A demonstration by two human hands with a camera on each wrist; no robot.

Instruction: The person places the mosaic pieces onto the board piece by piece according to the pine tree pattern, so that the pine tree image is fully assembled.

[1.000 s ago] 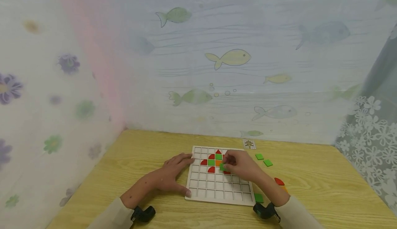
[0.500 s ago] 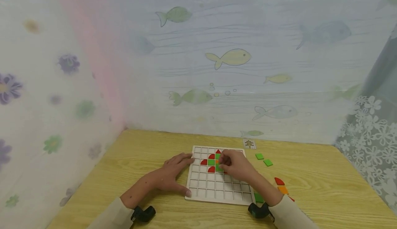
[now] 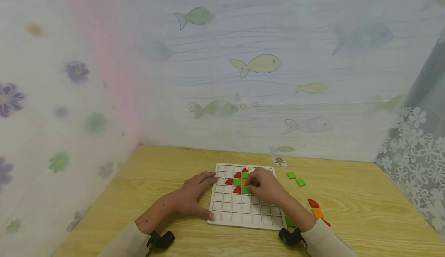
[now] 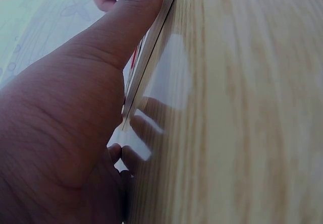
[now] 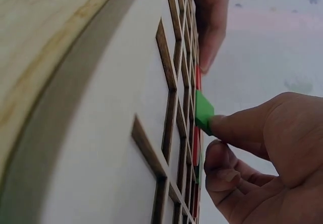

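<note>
right hand (image 3: 267,185): grip pinches a green tile (image 5: 204,112), tilted at the board (image 3: 231,207), lower centre of the head frame. left hand (image 3: 189,198): grip relaxed, touching the board's left edge. advised: brace board, square tile, press flat.

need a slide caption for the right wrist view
Right hand holding a tilted green square tile at the gridded board, left hand beyond.

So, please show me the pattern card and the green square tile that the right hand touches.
Pattern card (image 3: 279,161): head view, middle of its face.
Green square tile (image 5: 204,111): right wrist view, middle of its broad face.
</note>
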